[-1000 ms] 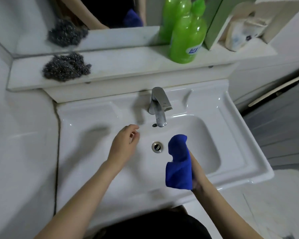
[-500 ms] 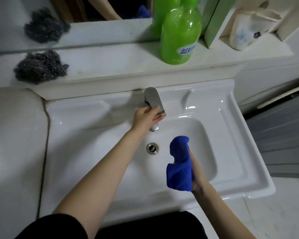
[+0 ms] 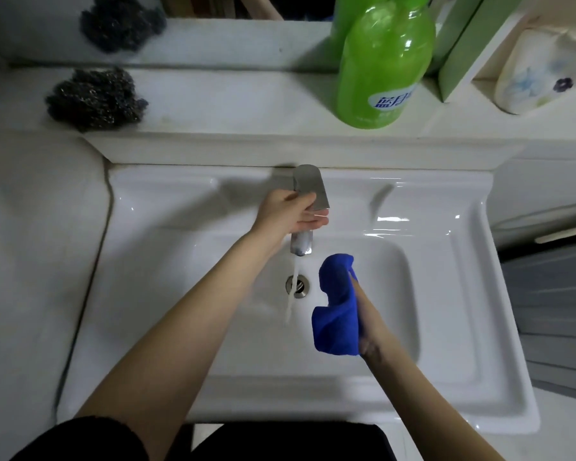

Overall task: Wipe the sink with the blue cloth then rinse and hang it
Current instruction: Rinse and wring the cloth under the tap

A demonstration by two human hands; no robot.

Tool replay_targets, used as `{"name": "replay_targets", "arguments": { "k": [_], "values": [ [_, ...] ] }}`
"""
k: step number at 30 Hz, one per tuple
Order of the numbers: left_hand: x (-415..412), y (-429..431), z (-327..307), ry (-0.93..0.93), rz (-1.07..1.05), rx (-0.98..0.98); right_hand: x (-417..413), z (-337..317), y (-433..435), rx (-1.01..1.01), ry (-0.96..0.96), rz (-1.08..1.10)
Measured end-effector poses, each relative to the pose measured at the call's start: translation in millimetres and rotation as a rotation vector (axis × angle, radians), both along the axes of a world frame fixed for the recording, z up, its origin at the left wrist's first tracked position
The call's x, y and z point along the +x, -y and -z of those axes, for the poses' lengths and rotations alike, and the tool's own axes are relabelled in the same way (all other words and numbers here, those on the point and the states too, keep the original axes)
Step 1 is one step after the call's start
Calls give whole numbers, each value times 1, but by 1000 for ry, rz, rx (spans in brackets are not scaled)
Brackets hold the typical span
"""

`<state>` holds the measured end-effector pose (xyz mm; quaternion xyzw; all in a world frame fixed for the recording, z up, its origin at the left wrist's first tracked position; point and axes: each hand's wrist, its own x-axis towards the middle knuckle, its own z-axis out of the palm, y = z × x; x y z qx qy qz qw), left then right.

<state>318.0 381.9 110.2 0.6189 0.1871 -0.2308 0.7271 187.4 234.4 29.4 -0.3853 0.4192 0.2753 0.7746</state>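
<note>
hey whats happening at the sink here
A person stands at a white sink. The left hand is on the tap, and a thin stream of water runs down toward the drain. The right hand holds a bunched blue cloth over the basin, just to the right of the stream and not yet under it. On the shelf behind sit a green bottle and a steel scourer.
</note>
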Motion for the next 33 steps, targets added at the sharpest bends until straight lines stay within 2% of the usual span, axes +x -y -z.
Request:
{"name": "replay_targets", "arguments": {
  "k": [2, 5, 7, 9, 11, 15, 18, 22, 23, 25, 29, 33],
  "values": [
    [-5, -13, 7, 27, -12, 73, 10, 9, -8, 42, 1, 37],
    [-27, -43, 37, 83, -178, 185, 25, 33, -23, 68, 55, 5],
    [-48, -62, 68, 48, -315, 230, 33, 51, -34, 15, 55, -29],
    [-69, -74, 105, -39, -355, 254, 40, 65, -45, -36, 34, -42],
    [-82, -77, 138, -176, -312, 193, 46, 77, -53, -57, 57, -84],
    [-78, -57, 170, -373, -250, -135, 52, 81, -77, -334, 165, -233],
    [-71, -39, 173, -291, -186, -303, 51, 79, -87, -471, 323, -276],
    [-73, -25, 165, -66, -134, -99, 53, 85, -73, -750, 507, -405],
    [-73, -25, 166, -29, -124, -54, 53, 88, -68, -776, 504, -405],
    [-73, -28, 166, 5, -85, -29, 49, 89, -63, -724, 506, -344],
    [-69, -35, 163, -7, 16, -42, 37, 79, -66, -717, 635, -324],
    [-64, -39, 156, 13, 106, 144, 43, 78, -62, -800, 630, -244]
  ]
}}
